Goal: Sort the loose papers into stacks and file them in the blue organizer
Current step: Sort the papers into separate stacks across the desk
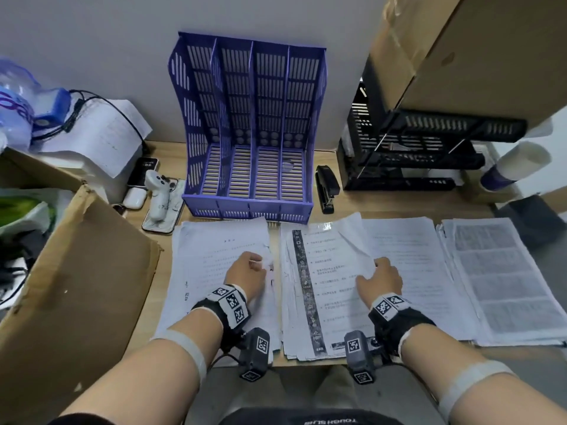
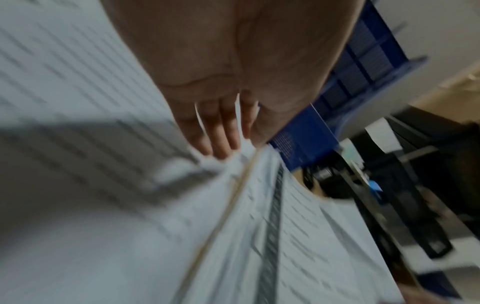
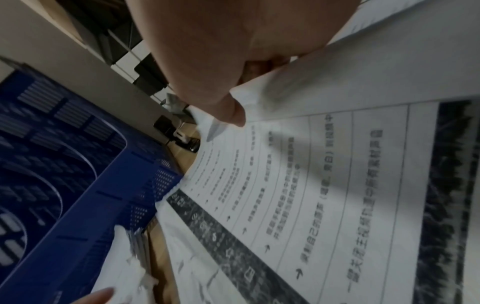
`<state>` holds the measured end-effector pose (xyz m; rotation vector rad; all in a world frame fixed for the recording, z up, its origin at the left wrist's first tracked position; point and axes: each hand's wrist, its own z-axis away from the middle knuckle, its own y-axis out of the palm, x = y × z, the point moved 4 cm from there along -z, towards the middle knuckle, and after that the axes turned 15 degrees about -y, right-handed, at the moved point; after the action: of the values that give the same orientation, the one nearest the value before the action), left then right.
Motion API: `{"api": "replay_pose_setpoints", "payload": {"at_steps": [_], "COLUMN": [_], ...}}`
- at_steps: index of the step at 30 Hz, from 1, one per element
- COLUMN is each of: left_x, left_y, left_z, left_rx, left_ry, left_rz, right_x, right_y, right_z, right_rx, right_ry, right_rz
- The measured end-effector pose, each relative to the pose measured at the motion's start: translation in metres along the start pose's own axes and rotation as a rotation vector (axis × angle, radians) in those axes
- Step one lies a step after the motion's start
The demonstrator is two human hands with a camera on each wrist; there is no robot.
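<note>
The blue organizer stands with its slots bare at the back of the desk, also seen in the wrist views. Several paper stacks lie side by side before it: a left stack, a stack with a dark printed band, a third stack and a far right stack. My left hand rests on the left stack's crumpled right edge, fingers fairly straight. My right hand pinches the banded stack's top sheet at its right edge, thumb on top, and lifts it slightly.
A black stapler lies right of the organizer, beside a black tray rack under a cardboard box. A large cardboard flap crowds the left. A phone and white controller sit left of the organizer. Paper cups lie far right.
</note>
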<state>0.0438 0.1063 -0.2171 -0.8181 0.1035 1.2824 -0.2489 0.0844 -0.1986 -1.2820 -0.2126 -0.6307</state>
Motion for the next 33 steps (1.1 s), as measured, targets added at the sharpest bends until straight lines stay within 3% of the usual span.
{"api": "replay_pose_setpoints", "payload": {"at_steps": [2,4,6,9,10,12,18,24,28,33], "left_x": [0.016,0.04,0.064,0.085,0.089,0.094,0.103,0.087,0.062,0.006], "left_y": [-0.033,-0.062,-0.08,-0.09,-0.091,-0.092,-0.095,-0.088,-0.071,-0.035], "left_z": [-0.007,-0.011,-0.013,-0.013,-0.013,-0.012,-0.012,-0.008,-0.004,0.022], "left_rx": [-0.212,-0.356,-0.398,-0.384,-0.384,-0.349,-0.244,-0.215,-0.046,0.137], "left_ry": [-0.019,-0.134,-0.243,-0.285,-0.28,-0.256,-0.202,-0.167,-0.137,0.081], "left_rz": [-0.029,-0.064,-0.123,-0.172,-0.182,-0.197,-0.086,0.03,0.195,0.155], "right_x": [0.012,0.033,0.055,0.088,0.097,0.11,0.108,0.095,0.087,0.066], "right_y": [0.001,0.007,0.032,0.082,0.096,0.112,0.117,0.092,0.065,0.023], "right_z": [0.005,0.008,0.008,0.029,0.036,0.047,0.046,0.037,0.03,0.031], "right_rx": [-0.132,-0.192,-0.002,0.485,0.582,0.639,0.439,0.282,0.284,0.252], "right_ry": [-0.009,-0.128,-0.219,-0.269,-0.282,-0.326,-0.391,-0.35,-0.31,-0.216], "right_rz": [0.103,0.104,-0.059,-0.216,-0.218,-0.117,-0.009,-0.22,-0.393,-0.51]}}
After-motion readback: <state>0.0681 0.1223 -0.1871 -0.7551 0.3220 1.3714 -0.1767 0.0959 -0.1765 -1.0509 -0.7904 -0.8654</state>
